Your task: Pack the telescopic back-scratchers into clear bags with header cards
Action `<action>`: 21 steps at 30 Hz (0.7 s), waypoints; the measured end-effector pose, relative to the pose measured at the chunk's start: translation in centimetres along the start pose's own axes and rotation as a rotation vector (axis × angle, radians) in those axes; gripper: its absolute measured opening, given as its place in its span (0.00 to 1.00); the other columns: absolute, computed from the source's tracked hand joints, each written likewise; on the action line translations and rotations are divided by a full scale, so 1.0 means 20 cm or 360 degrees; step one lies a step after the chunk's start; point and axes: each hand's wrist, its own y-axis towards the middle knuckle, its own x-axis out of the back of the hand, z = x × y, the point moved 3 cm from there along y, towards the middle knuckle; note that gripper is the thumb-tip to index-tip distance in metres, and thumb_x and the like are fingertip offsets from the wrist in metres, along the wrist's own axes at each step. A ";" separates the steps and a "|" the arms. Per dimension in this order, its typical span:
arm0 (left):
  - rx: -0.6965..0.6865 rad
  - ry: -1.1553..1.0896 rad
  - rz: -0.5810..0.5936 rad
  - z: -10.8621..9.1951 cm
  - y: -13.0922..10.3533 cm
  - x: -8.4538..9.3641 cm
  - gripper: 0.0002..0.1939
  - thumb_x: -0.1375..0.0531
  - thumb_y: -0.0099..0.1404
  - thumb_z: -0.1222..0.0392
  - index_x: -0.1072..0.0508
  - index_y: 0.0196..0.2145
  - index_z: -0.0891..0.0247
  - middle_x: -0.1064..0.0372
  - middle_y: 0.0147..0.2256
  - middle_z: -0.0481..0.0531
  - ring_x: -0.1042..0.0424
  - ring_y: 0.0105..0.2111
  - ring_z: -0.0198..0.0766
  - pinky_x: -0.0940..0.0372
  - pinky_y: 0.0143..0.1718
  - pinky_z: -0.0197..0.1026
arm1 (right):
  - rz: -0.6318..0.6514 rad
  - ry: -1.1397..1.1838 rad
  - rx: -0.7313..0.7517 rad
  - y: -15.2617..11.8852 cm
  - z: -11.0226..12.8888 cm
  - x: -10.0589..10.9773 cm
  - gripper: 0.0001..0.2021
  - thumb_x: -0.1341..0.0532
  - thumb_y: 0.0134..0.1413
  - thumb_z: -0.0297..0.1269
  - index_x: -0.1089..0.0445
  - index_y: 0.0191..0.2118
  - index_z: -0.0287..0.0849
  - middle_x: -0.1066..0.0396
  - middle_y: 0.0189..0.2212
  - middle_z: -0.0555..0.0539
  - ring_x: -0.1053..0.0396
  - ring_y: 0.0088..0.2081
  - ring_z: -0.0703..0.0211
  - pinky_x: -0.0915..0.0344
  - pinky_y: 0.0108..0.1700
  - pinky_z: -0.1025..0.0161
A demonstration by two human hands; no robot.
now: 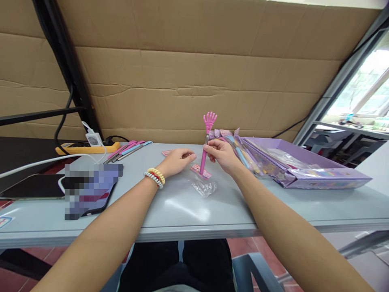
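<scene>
- Right hand [221, 154] pinches the pink plastic back-scratcher stick with a small hand-shaped top [206, 142] btw thumb & fingertips, about mid-shaft where metal rod meets pink handle.
- Stick stands nearly upright, tilted a bit right at the top; its lower end rests on a pink printed card label [201, 172] lying on the grey tabletop [182, 211].
- Left hand [178, 160] lies on the table just left of the stick, fingers loosely curled, holding nothing I can make out; fingertips near the stick's base, contact w/ card can't be told.
- Left wrist wears coiled bracelets, yellow, red & white [155, 176].
- Crumpled clear plastic wrapper [204, 187] lies on table just in front of the card, nearer the person.
- Right of the right hand: open lilac cardboard tray box [322, 178] w/ clear-wrapped items inside; a fanned row of packaged pink & blue sticks [240, 152] leans btw hand & box.
- Left-rear: loose bunch of pink & blue sticks [129, 150] flat on table, well apart from both hands.
- Beyond them a yellow power strip [88, 148] w/ a white charger plugged in [95, 139].
- Brown cardboard wall [194, 73] backs the table.
</scene>
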 end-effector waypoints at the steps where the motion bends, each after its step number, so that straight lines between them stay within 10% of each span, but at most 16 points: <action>1: 0.0001 -0.0004 0.0001 0.00 0.00 0.00 0.23 0.48 0.61 0.42 0.26 0.39 0.64 0.28 0.35 0.51 0.33 0.33 0.38 0.40 0.37 0.41 | 0.0000 0.0011 0.0012 0.00 0.00 0.00 0.18 0.31 0.40 0.48 0.36 0.25 0.40 0.39 0.16 0.55 0.44 0.17 0.70 0.47 0.18 0.68; 14: -0.0076 -0.0208 0.0127 -0.03 -0.01 -0.02 0.23 0.48 0.62 0.43 0.27 0.39 0.64 0.33 0.29 0.49 0.34 0.28 0.34 0.40 0.30 0.37 | 0.0335 0.0144 -0.0185 -0.03 0.01 -0.05 0.17 0.32 0.41 0.43 0.34 0.34 0.39 0.27 0.26 0.45 0.31 0.25 0.60 0.39 0.21 0.67; 21: -0.0190 0.0047 -0.0122 -0.04 -0.01 0.00 0.16 0.48 0.64 0.53 0.26 0.41 0.62 0.29 0.31 0.49 0.35 0.29 0.34 0.40 0.33 0.38 | 0.0372 0.0206 -0.0204 -0.04 0.03 -0.04 0.15 0.33 0.42 0.42 0.29 0.35 0.38 0.27 0.27 0.45 0.32 0.25 0.62 0.39 0.22 0.67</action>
